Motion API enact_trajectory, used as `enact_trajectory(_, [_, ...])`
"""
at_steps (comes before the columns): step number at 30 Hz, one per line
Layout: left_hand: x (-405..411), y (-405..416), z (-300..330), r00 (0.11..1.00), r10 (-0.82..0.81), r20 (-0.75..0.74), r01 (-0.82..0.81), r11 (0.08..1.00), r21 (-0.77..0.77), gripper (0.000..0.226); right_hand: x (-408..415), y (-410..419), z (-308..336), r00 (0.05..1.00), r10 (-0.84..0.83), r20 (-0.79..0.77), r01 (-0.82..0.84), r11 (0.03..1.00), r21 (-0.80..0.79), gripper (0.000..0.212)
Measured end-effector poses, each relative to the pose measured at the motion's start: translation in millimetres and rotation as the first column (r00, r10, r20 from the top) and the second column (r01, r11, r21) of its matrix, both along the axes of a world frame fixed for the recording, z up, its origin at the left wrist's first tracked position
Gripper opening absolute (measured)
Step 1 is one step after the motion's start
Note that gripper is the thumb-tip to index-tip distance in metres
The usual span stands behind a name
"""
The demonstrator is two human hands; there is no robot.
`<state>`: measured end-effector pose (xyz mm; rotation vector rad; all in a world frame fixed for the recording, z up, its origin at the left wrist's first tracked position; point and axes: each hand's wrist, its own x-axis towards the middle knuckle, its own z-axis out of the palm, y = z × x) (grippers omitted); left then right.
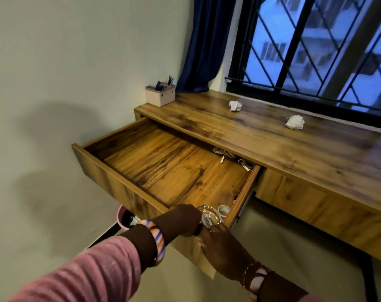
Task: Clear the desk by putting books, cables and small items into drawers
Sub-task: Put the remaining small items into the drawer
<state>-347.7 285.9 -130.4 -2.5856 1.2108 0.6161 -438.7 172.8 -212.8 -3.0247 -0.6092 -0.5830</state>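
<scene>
Both hands meet at my six o'clock over the open wooden drawer (163, 168), the left hand (183, 219) and right hand (220, 240) clasping a clear round glass dish (209, 216) in its near corner, white coiled cables (233, 158) lying at one o'clock.

Drawer (163, 171) middle bare; cables (233, 156) at back; jar (209, 215), tape (224, 210) front-right.

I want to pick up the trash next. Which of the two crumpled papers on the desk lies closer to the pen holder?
The left crumpled paper, nearer the pen holder in the corner; the other crumpled paper lies farther right.
</scene>
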Motion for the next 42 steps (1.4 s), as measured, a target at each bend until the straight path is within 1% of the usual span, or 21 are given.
enact_trajectory(3, [24.9, -20.9, 3.4, 0.999, -0.034, 0.0, 0.034, 0.999, -0.014, 0.035, 20.0, -24.4, 2.5, 0.999, -0.04, -0.022, 0.041, 0.997, 0.061, 0.037])
enact_trajectory(5, [42.2, -35.3, 4.7, 1.0, 0.011, 0.006, -0.011, 0.999, -0.042, 0.041, 31.5, -42.6, 7.2, 0.997, -0.079, -0.021, 0.08, 0.995, 0.054, 0.041])
enact_trajectory(10, [85.1, -74.7, -3.1, 0.984, 0.175, 0.017, -0.168, 0.967, -0.189, 0.108, 67.5, -91.4, 21.6, 0.98, -0.121, -0.159, 0.122, 0.993, -0.005, 0.055])
enact_trajectory(12, [101.9, -94.4, -4.6, 0.984, 0.172, 0.053, -0.155, 0.959, -0.238, 0.121, 81.8, -109.2, 25.6, 0.977, -0.144, -0.16, 0.137, 0.989, -0.053, 0.057])
enact_trajectory(14, [121.8, -115.9, -4.3, 0.987, 0.116, 0.112, -0.086, 0.966, -0.245, 0.125, 97.0, -128.0, 29.4, 0.972, -0.186, -0.143, 0.171, 0.979, -0.115, 0.064])
enact_trajectory(15, [132.1, -126.8, -3.7, 0.986, 0.079, 0.146, -0.043, 0.97, -0.239, 0.126, 103.8, -137.0, 30.7, 0.967, -0.213, -0.142, 0.199, 0.974, -0.108, 0.068])
enact_trajectory(17, [151.0, -143.6, -2.2, 0.982, 0.014, 0.189, 0.028, 0.975, -0.22, 0.125, 115.8, -151.2, 32.8, 0.947, -0.296, -0.12, 0.286, 0.954, -0.094, 0.077])
enact_trajectory(20, [174.3, -166.3, -1.1, 0.978, -0.074, 0.196, 0.112, 0.974, -0.195, 0.118, 129.5, -168.6, 31.9, 0.893, -0.445, -0.068, 0.44, 0.895, -0.074, 0.089])
enact_trajectory(22, [182.3, -174.1, -1.7, 0.962, -0.135, 0.238, 0.184, 0.962, -0.2, 0.1, 138.4, -174.8, 31.8, 0.865, -0.501, -0.017, 0.499, 0.864, -0.066, 0.09])
enact_trajectory(24, [185.4, -179.6, -6.4, 0.948, -0.143, 0.283, 0.217, 0.944, -0.249, 0.08, 148.1, -181.6, 31.1, 0.845, -0.533, 0.041, 0.535, 0.842, -0.07, 0.088])
enact_trajectory(25, [186.9, -182.7, -9.7, 0.949, -0.123, 0.29, 0.207, 0.937, -0.282, 0.073, 154.8, -185.8, 31.7, 0.842, -0.538, 0.054, 0.54, 0.839, -0.061, 0.082])
enact_trajectory(28, [188.3, -189.1, -17.2, 0.943, -0.087, 0.322, 0.199, 0.922, -0.332, 0.053, 169.7, -188.0, 34.8, 0.841, -0.51, 0.18, 0.526, 0.849, -0.053, 0.028])
enact_trajectory(31, [194.3, -201.8, -15.3, 0.906, -0.117, 0.408, 0.259, 0.914, -0.313, 0.048, 180.6, -189.8, 45.1, 0.851, -0.503, 0.151, 0.516, 0.854, -0.062, 0.022])
enact_trajectory(33, [200.4, -207.6, -11.0, 0.887, -0.157, 0.435, 0.303, 0.908, -0.29, 0.049, 184.5, -187.8, 52.6, 0.859, -0.504, 0.09, 0.509, 0.86, -0.037, 0.025])
enact_trajectory(36, [214.2, -213.4, -1.3, 0.887, -0.255, 0.384, 0.377, 0.881, -0.286, 0.05, 190.8, -195.1, 66.7, 0.854, -0.518, -0.053, 0.519, 0.854, 0.013, 0.049])
enact_trajectory(37, [219.6, -214.1, 3.9, 0.892, -0.295, 0.343, 0.4, 0.869, -0.292, 0.051, 193.7, -200.8, 71.9, 0.872, -0.478, -0.11, 0.482, 0.876, 0.012, 0.053])
enact_trajectory(38, [227.7, -217.4, 10.6, 0.893, -0.338, 0.296, 0.423, 0.855, -0.301, 0.053, 199.9, -211.6, 74.8, 0.88, -0.401, -0.254, 0.424, 0.905, 0.04, 0.053])
enact_trajectory(39, [236.6, -221.1, 16.3, 0.899, -0.372, 0.232, 0.432, 0.844, -0.319, 0.053, 206.5, -223.5, 77.6, 0.867, -0.299, -0.399, 0.381, 0.914, 0.143, 0.047])
enact_trajectory(40, [247.0, -228.3, 21.6, 0.908, -0.394, 0.142, 0.418, 0.836, -0.355, 0.049, 215.1, -236.8, 81.2, 0.846, -0.189, -0.498, 0.364, 0.888, 0.281, 0.038])
enact_trajectory(41, [259.0, -237.0, 27.6, 0.92, -0.392, 0.012, 0.365, 0.844, -0.392, 0.043, 224.5, -249.7, 84.6, 0.833, -0.097, -0.544, 0.36, 0.842, 0.402, 0.027])
enact_trajectory(42, [270.5, -246.7, 32.2, 0.92, -0.366, -0.141, 0.282, 0.867, -0.411, 0.035, 233.6, -262.1, 86.6, 0.837, -0.05, -0.545, 0.361, 0.8, 0.48, 0.018])
